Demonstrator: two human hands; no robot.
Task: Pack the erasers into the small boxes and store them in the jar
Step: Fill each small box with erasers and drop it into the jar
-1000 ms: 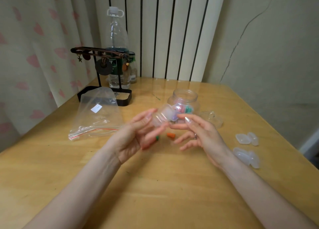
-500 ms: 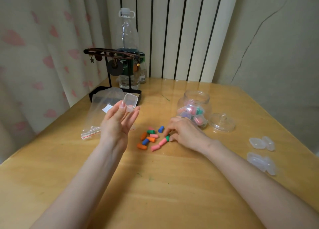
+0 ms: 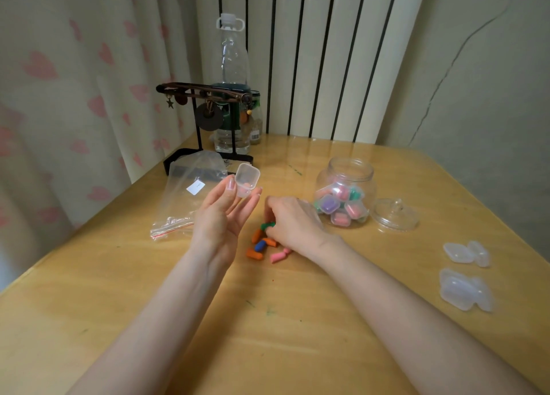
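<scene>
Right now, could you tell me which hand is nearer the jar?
Right. The right hand is on the erasers beside the jar; the left hand holds a box farther away.

One wide head view, close above the table (image 3: 297, 344), looking forward and down, wall (image 3: 491, 97) at twelve o'clock.

Bare wood of the surface (image 3: 268, 350) spreads across the near half around both forearms, and a bare lane runs between the jar (image 3: 351, 170) and the closed boxes (image 3: 464, 290) by the right edge. The jar's mouth is uncovered, its lid (image 3: 394, 216) lying just right of it, while the right grip (image 3: 294, 222) over the erasers (image 3: 259, 247) sits just left of it. Leftward, the left grip (image 3: 220, 216) holding a small box (image 3: 247, 180) hangs near the plastic bag (image 3: 184, 198), with the stand (image 3: 205, 89) and bottle (image 3: 232, 67) filling the far corner.
</scene>
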